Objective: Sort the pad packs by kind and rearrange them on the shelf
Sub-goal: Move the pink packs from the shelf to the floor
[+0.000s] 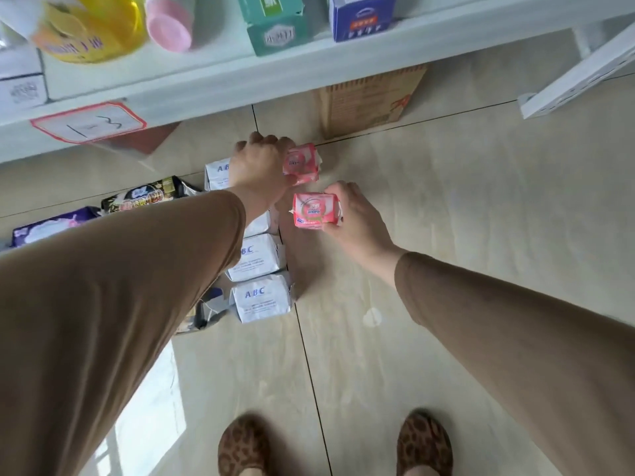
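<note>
1. The person holds 2 small pink pad packs low over the tiled floor [446, 207], in front of the shelf. The farther pink pad pack [301, 163] is gripped by the left hand [261, 163], fingers curled round its left side. The nearer pink pad pack [315, 211] is gripped by the right hand [354, 214], thumb and fingers pinching its right edge.
2. Whether either pack touches the floor I cannot tell.
3. Just left of the pink pair runs a column of white ABC packs [261, 297] on the floor; 4 show, and the left forearm covers part of the column.
4. Farther left lie a black pack [147, 195] and a purple-and-white pack [51, 226], side by side.
5. My judgement: sorting by kind is well under way, with whites lined up and the pinks starting a group of their own beside them.
6. Still left, as I read it: returning the groups to a shelf.
7. The white shelf edge [240, 80] above carries a yellow bottle [96, 25], a pink bottle [168, 24], a teal box [278, 29] and a blue-and-white box [360, 18].
8. A cardboard box [371, 97] sits under the shelf.
</note>
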`<state>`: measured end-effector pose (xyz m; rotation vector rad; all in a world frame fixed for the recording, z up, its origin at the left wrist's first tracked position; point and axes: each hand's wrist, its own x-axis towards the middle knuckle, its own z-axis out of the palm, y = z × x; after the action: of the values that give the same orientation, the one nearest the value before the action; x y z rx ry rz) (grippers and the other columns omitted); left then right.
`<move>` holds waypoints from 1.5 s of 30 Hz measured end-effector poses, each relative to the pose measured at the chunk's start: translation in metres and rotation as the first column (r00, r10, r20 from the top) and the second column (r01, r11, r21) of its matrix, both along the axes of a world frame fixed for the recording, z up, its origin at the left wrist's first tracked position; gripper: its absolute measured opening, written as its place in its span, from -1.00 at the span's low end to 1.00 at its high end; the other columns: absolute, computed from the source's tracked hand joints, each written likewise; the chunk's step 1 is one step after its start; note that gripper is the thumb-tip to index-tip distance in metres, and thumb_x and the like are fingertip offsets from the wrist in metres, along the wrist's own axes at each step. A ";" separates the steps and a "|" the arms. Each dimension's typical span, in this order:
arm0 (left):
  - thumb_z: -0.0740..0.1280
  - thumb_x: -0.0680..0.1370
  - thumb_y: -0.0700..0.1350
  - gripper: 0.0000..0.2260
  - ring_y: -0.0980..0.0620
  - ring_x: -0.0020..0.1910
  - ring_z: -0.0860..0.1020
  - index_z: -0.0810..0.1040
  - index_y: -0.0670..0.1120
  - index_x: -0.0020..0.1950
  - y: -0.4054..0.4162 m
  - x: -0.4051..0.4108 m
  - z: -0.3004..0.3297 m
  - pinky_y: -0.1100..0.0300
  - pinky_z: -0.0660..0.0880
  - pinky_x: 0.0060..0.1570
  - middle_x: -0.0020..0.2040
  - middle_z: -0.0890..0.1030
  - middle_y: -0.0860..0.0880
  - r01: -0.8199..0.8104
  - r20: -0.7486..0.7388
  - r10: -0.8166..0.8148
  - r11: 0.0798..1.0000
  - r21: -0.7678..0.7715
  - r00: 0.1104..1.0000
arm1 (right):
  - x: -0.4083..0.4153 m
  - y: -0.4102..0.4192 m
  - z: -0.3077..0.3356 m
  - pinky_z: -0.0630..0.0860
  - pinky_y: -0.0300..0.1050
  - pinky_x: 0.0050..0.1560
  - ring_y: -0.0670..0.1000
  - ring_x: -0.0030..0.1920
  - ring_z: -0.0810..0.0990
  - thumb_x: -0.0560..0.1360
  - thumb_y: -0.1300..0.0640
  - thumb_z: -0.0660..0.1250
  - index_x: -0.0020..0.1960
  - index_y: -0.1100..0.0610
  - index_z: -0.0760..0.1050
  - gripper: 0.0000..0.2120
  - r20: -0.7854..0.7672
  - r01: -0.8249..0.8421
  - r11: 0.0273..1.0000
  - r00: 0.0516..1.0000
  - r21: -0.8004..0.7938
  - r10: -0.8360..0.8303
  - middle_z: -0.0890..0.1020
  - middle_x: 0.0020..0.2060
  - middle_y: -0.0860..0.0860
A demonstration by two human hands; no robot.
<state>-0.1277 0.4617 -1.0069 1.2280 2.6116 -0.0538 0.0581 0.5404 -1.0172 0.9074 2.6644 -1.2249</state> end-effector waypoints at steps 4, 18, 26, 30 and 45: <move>0.41 0.44 0.25 -0.46 -0.15 0.21 0.44 0.45 0.10 0.36 -0.003 -0.008 -0.014 0.00 0.32 0.19 0.13 0.59 -0.07 0.005 -0.012 -0.006 0.997 -0.079 1.000 | -0.014 -0.001 -0.015 0.33 -0.20 -0.23 0.10 -0.13 0.56 0.40 0.30 0.37 0.24 0.10 0.45 -0.57 0.022 -0.018 1.000 1.000 0.024 0.018 0.43 0.12 0.07; 0.34 0.56 0.00 -0.43 -0.10 0.47 0.26 0.25 0.04 0.54 -0.051 -0.012 0.019 -0.04 0.22 0.42 0.50 0.35 -0.02 0.038 0.069 -0.037 0.999 -0.019 0.997 | -0.035 -0.014 -0.002 0.42 -0.17 -0.06 0.13 0.12 0.56 0.43 0.35 0.32 0.51 0.06 0.25 -0.31 0.030 0.032 0.999 0.999 -0.004 -0.032 0.48 0.25 0.11; 0.36 0.54 0.01 -0.41 -0.11 0.48 0.27 0.25 0.02 0.54 -0.084 0.065 0.120 -0.07 0.27 0.42 0.51 0.34 -0.03 -0.102 0.155 0.104 0.995 -0.021 0.982 | 0.043 -0.023 0.129 0.39 -0.05 0.19 0.15 0.29 0.45 0.50 0.26 0.34 0.44 0.13 0.30 -0.47 0.085 0.021 0.999 0.996 -0.031 -0.018 0.45 0.30 0.11; 0.35 0.54 0.00 -0.45 -0.12 0.48 0.26 0.29 0.02 0.52 -0.087 0.111 0.215 -0.06 0.27 0.40 0.48 0.36 0.00 -0.194 0.252 0.181 0.981 0.026 0.951 | 0.070 -0.019 0.235 0.41 -0.01 0.21 0.12 0.26 0.45 0.52 0.21 0.33 0.38 0.09 0.36 -0.56 0.067 0.046 0.998 0.997 -0.053 -0.042 0.48 0.26 0.06; 0.40 0.52 0.01 -0.51 0.00 0.42 0.32 0.41 -0.01 0.43 -0.048 0.158 0.645 0.10 0.31 0.33 0.43 0.42 0.04 -0.238 0.236 0.155 0.895 0.377 0.959 | 0.080 0.011 0.670 0.39 -0.16 0.21 -0.08 0.23 0.44 0.55 0.06 0.34 0.28 -0.02 0.48 -0.69 -0.130 -0.032 0.999 0.991 -0.008 0.031 0.54 0.20 -0.13</move>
<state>0.0307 0.4136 -0.3614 1.0048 2.6254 0.6435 0.1383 0.5517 -0.3475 0.8073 2.7574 -1.3326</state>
